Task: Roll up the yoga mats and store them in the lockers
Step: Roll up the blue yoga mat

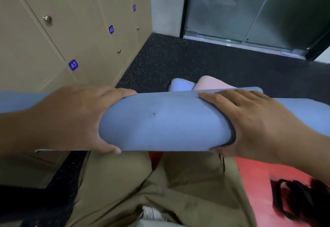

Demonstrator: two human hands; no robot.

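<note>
Both my hands grip the rolled blue mat crosswise above my knees, left hand and right hand wrapping around it, well apart.

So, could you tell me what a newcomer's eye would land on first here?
The rolled blue yoga mat across the middle, gripped by the left hand and right hand. Behind it lie a blue and a pink roll on the dark floor; numbered beige lockers stand at left.
</note>
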